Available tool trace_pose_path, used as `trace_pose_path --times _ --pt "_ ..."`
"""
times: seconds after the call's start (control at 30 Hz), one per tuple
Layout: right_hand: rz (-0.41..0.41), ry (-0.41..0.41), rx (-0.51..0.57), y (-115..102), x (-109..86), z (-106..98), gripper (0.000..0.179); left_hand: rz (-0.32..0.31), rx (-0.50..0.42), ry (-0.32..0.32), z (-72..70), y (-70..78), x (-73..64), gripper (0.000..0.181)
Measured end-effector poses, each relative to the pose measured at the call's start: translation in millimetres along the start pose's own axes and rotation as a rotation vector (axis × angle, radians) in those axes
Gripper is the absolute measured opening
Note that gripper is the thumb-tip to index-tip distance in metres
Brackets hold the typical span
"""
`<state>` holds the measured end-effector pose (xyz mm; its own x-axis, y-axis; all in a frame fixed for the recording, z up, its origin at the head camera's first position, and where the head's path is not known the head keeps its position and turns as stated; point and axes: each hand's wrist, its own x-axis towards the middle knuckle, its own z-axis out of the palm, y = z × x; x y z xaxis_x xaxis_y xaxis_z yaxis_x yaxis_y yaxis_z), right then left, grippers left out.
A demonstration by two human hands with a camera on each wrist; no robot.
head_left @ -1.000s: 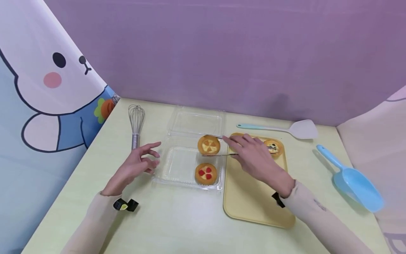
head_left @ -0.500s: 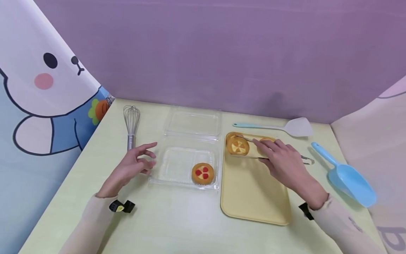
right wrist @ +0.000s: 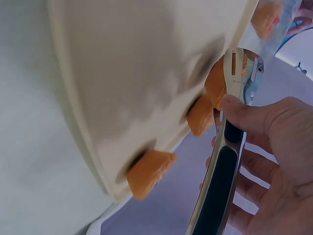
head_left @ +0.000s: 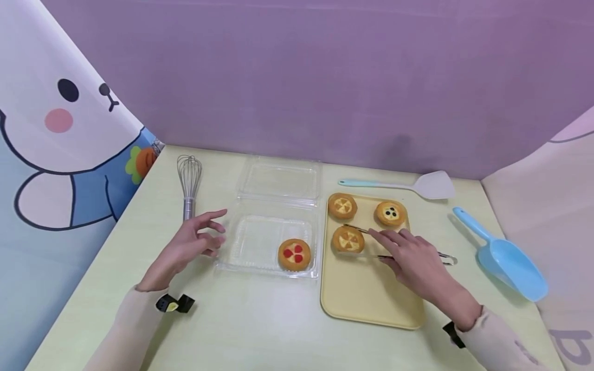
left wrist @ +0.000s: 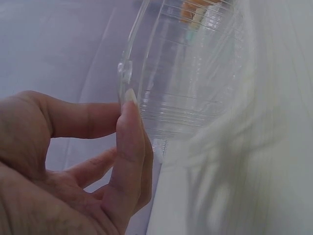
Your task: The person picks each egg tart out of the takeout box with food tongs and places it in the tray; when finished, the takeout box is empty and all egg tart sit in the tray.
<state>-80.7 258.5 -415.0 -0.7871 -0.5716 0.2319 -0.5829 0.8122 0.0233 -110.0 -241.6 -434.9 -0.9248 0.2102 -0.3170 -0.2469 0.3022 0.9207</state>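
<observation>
In the head view my right hand (head_left: 417,263) holds metal tongs (head_left: 378,256) with dark grips. Their jaws stand on either side of an egg tart with orange wedges (head_left: 348,240), over the yellow tray (head_left: 371,304). In the right wrist view that tart (right wrist: 215,84) appears raised off the tray, its shadow beside it. A second orange-wedge tart (head_left: 342,206) and a dark-dotted tart (head_left: 390,213) sit at the tray's far end. My left hand (head_left: 187,245), fingers loosely bent and holding nothing, is beside the lidded clear plastic box (head_left: 260,239), which contains a red-topped tart (head_left: 294,255).
A whisk (head_left: 189,180) lies behind my left hand. The box's lid (head_left: 280,180) is folded back toward the purple backdrop (head_left: 278,77). Beyond the tray lies a white spatula (head_left: 431,185), and a blue scoop (head_left: 510,263) is at the right.
My right hand has carried the orange-wedge tart in the tongs from the clear box rightward over the tray, then nearer to me. The left hand stays beside the box.
</observation>
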Motion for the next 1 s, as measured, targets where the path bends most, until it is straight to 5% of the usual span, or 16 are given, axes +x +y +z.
trace_pose_path --times 1.0 --pt "-0.009 -0.012 0.029 -9.6 3.1 11.8 0.072 0.006 0.015 0.0 -0.2 -0.4 -0.3 0.078"
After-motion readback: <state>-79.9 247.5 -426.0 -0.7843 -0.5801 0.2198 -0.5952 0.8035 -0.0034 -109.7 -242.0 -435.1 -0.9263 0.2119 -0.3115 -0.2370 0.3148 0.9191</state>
